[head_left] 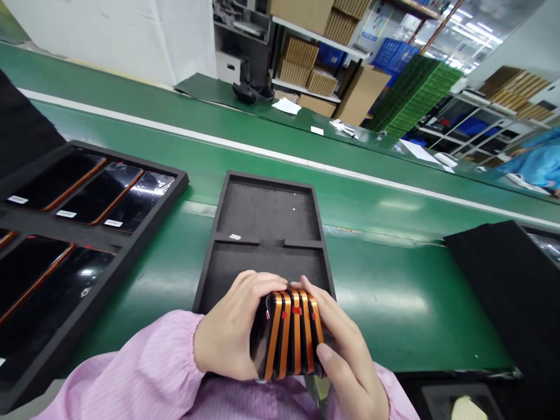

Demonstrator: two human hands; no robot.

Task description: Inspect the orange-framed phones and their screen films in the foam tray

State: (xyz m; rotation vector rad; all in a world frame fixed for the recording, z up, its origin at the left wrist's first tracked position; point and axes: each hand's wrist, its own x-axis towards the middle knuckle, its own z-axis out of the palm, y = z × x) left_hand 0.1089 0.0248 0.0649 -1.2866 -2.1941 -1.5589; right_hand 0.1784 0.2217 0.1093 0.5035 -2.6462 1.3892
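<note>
A stack of several smartphones [296, 332] with orange edges stands on end between my hands, small red tabs showing on the edges. My left hand [234, 326] is closed around its left side, and my right hand [347, 344] grips the right side. Just beyond the stack lies a black foam tray [269, 210] with two compartments; its near part is hidden by my hands. At the left, another black foam tray [149, 233] holds several dark-screened phones with orange edges, some with white labels.
A green workbench [376, 291] runs across the view, with a white strip along it. Black cloth [485, 286] covers something at the right. Shelves with cardboard boxes [301, 58] and stacked green trays [415, 96] stand behind. A person in blue [538, 157] is at the far right.
</note>
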